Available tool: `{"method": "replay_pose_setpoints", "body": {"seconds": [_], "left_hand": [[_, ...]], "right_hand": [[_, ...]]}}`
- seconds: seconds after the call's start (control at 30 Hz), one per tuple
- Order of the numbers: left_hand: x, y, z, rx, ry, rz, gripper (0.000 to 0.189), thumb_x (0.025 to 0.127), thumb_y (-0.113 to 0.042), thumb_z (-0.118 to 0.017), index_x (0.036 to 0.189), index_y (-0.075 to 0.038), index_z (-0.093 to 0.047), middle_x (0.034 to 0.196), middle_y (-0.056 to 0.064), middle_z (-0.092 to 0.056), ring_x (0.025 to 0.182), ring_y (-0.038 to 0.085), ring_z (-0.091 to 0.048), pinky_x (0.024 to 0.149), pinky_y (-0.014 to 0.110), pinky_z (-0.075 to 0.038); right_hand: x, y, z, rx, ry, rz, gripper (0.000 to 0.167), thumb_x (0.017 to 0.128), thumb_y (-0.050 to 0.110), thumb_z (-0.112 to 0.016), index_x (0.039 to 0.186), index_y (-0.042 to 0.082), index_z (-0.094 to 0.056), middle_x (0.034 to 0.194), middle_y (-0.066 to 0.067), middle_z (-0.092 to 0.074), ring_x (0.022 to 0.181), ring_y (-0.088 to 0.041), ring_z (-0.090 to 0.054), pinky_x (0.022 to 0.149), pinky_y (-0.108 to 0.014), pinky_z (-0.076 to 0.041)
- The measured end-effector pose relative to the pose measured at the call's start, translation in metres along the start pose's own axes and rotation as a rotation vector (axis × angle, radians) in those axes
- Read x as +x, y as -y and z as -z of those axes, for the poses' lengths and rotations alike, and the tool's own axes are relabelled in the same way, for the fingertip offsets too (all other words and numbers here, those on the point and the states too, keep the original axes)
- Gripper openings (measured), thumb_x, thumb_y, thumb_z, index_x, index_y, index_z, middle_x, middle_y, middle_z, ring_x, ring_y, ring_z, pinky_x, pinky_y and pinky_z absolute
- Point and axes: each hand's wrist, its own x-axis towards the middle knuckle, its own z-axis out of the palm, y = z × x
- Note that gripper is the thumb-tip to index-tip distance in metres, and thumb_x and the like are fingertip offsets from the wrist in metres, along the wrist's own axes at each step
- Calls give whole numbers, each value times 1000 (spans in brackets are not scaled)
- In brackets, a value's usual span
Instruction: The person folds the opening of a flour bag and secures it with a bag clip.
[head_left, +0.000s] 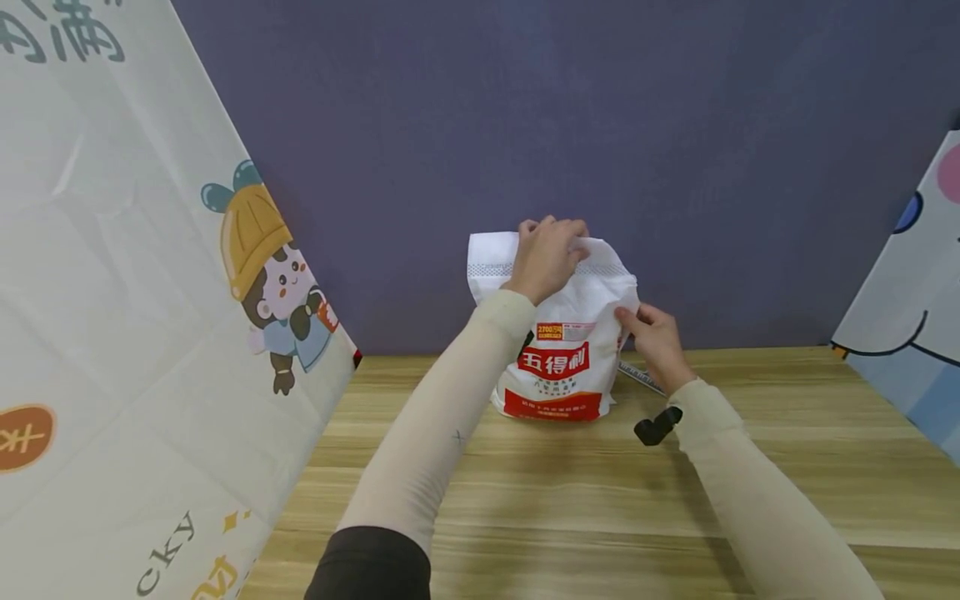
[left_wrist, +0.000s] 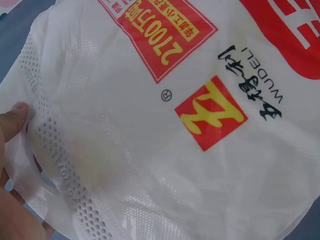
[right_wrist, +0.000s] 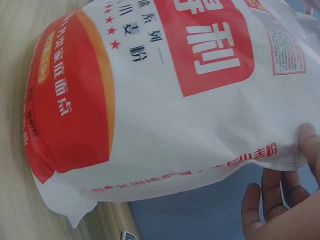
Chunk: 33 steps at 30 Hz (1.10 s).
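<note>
Wudeli flour bag [head_left: 558, 333], far back on the wooden table [head_left: 585, 508], top gripped by the left hand [head_left: 547, 257] and right edge pinched by the right hand [head_left: 657, 338], could tip if its limp top slips.

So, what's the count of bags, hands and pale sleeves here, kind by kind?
Bags: 1, the white bag with red printing
Hands: 2, the left hand gripping its top and the right hand pinching its side
Pale sleeves: 2, left sleeve and right sleeve
Total: 5
</note>
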Motion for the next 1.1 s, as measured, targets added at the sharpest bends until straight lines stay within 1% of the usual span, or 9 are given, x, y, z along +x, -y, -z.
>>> {"method": "replay_pose_setpoints", "body": {"seconds": [0.2, 0.4, 0.5, 0.6, 0.67, 0.77, 0.87, 1.0, 1.1], "left_hand": [[-1, 2, 5, -18, -4, 6, 16, 100, -37, -65, 112, -29, -70, 113, -14, -74, 107, 11, -61, 112, 42, -33], [0, 6, 4, -32, -15, 9, 14, 99, -38, -66, 109, -29, -71, 106, -15, -75, 102, 10, -61, 112, 41, -32], [1, 8, 4, -26, -21, 4, 13, 99, -38, -66, 108, -29, -71, 104, -15, -75, 101, 10, -61, 112, 41, -32], [2, 8, 4, -14, -28, 1, 12, 99, -39, -66, 106, -30, -71, 102, -15, -75, 100, 10, -61, 111, 40, -33], [4, 9, 4, -6, -32, -2, 12, 99, -39, -66, 106, -31, -71, 101, -15, -75, 99, 10, -62, 111, 40, -33], [4, 10, 5, 4, -35, -7, 12, 99, -39, -65, 105, -31, -71, 100, -15, -75, 99, 10, -62, 111, 39, -34], [4, 10, 5, 19, -37, -13, 12, 100, -39, -64, 105, -31, -72, 99, -15, -75, 99, 10, -63, 111, 39, -34], [3, 12, 6, 36, -46, -13, 13, 100, -40, -64, 105, -31, -72, 98, -15, -76, 97, 9, -64, 111, 39, -35], [2, 14, 5, 42, -57, -17, 13, 100, -39, -64, 105, -31, -73, 98, -15, -76, 96, 9, -64, 111, 39, -35]], "right_hand": [[-3, -1, 1, -10, -19, 27, 54, 103, 39, -60, 137, -3, -59, 89, 24, -62, 93, -3, -57, 83, -18, -47], [-3, -5, 0, -65, -55, 88, 50, 103, 37, -59, 136, -1, -63, 106, 8, -67, 94, 2, -59, 82, -12, -51], [-2, -9, 0, -126, -100, 142, 44, 103, 36, -60, 127, -1, -68, 100, 5, -68, 88, 1, -59, 75, -11, -50], [-2, -11, -1, -187, -147, 195, 39, 103, 35, -61, 113, -1, -72, 83, 7, -64, 76, -5, -55, 64, -15, -45], [-2, -10, -1, -227, -174, 223, 37, 102, 35, -62, 105, 0, -72, 77, 3, -62, 70, -8, -51, 59, -20, -41], [-3, -9, 0, -293, -205, 240, 36, 102, 36, -62, 102, 1, -73, 79, -10, -64, 66, -10, -48, 57, -23, -39], [-4, -8, -1, -345, -221, 241, 36, 103, 36, -62, 107, 3, -74, 88, -19, -67, 69, -12, -50, 58, -24, -40], [-4, -8, -2, -384, -237, 238, 35, 103, 35, -61, 112, 4, -75, 92, -18, -72, 73, -17, -53, 59, -25, -40], [-3, -8, -3, -399, -253, 247, 33, 103, 33, -62, 108, 3, -75, 90, -20, -71, 72, -18, -52, 57, -26, -39]]}}
